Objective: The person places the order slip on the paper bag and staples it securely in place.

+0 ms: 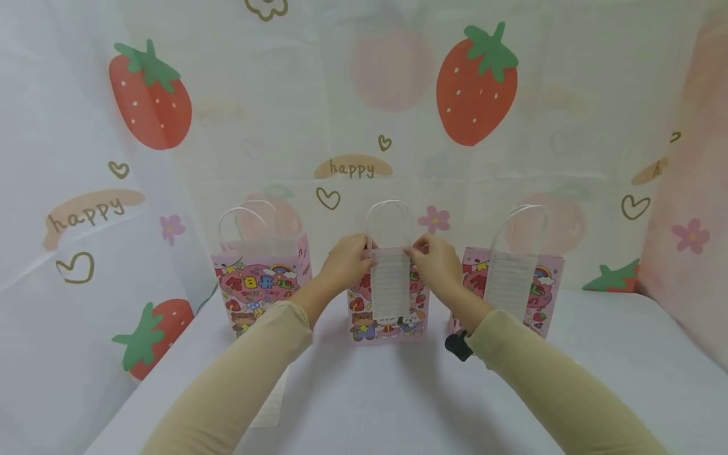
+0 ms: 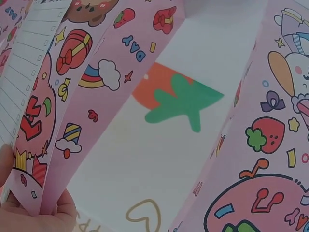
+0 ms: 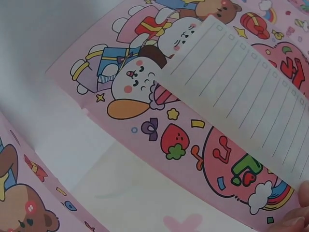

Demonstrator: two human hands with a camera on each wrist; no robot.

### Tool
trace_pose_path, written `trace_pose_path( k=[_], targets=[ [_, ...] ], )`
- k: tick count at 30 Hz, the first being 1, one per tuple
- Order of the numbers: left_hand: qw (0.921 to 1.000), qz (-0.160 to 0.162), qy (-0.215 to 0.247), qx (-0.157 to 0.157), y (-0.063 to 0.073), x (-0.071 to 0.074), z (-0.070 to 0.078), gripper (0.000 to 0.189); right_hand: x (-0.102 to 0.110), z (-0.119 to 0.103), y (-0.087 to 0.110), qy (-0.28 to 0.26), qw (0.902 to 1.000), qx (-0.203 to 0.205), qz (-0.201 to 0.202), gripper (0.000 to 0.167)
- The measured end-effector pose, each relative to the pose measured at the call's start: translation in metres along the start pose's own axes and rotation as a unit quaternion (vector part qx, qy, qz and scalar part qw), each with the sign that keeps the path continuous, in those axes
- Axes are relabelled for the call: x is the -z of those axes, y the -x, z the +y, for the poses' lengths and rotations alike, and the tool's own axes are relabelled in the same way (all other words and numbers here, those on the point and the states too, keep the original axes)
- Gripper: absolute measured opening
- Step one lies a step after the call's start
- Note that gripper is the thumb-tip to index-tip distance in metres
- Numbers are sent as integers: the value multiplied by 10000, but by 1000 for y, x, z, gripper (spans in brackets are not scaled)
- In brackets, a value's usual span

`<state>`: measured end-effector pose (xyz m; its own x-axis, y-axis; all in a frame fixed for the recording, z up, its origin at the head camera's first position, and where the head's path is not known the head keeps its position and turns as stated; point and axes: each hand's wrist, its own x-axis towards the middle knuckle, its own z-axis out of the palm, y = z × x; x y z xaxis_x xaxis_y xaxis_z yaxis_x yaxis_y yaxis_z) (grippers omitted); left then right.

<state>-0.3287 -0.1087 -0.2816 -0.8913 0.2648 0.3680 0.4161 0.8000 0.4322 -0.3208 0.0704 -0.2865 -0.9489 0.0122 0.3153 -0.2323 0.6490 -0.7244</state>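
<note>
A pink cartoon-print gift bag [image 1: 358, 325] with white looped handles stands upright in the middle. Over its front hangs a ruled checklist sheet [image 1: 390, 284], its upper end at the bag's rim. My left hand [image 1: 348, 262] pinches the sheet's left top corner against the rim; in the left wrist view its thumb [image 2: 5, 164] is on the paper and its fingers are round the bag's side. At the right top corner my right hand [image 1: 442, 262] pinches the sheet and rim together. Only fingertips [image 3: 295, 223] of that hand show in the right wrist view.
A matching bag [image 1: 258, 278] stands to the left, partly behind my left forearm. Another bag [image 1: 552, 291] on the right carries its own checklist sheet [image 1: 510, 281]. A loose ruled sheet [image 1: 268, 411] lies on the white table [image 1: 352, 404] under my left forearm. A strawberry-print curtain [image 1: 273, 139] hangs behind.
</note>
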Motion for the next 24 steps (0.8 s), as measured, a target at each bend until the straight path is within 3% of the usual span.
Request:
trace_pose_path(
  k=[6, 19, 24],
  targets=[
    [9999, -14, 166, 34, 0, 0, -2, 14, -1, -1, 0, -39, 10000, 1, -22, 26],
    [9995, 244, 18, -184, -3, -5, -2, 8, 1, 1, -1, 40, 10000, -26, 28, 25],
    [9996, 235, 113, -130, -4, -5, -4, 8, 4, 1, 3, -63, 9999, 96, -49, 34]
  ],
)
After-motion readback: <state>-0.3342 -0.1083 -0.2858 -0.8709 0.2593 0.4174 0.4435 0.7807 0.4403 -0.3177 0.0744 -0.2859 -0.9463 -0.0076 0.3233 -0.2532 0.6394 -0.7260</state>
